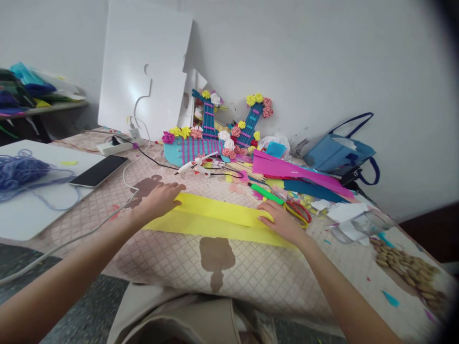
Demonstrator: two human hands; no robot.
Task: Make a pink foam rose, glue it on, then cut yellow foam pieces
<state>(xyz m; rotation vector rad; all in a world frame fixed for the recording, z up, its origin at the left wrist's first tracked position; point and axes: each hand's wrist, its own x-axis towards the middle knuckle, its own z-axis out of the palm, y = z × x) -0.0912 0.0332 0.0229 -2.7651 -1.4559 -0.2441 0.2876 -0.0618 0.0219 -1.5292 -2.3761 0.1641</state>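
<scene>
A long yellow foam sheet (215, 217) lies folded along its length on the patterned tablecloth (168, 263) in front of me. My left hand (159, 198) rests flat on its left end, fingers stretched along the fold. My right hand (281, 222) presses flat on its right end, fingers extended toward the fold. Neither hand grips anything.
Behind the sheet lie a glue gun (195, 167), red-handled scissors (299, 210), a green marker (267, 193), magenta and blue foam sheets (290, 169) and flower-decorated craft letters (211, 134). A phone (98, 171), purple yarn (19, 172) and a power strip (118, 143) sit left; a blue bag (340, 153) right.
</scene>
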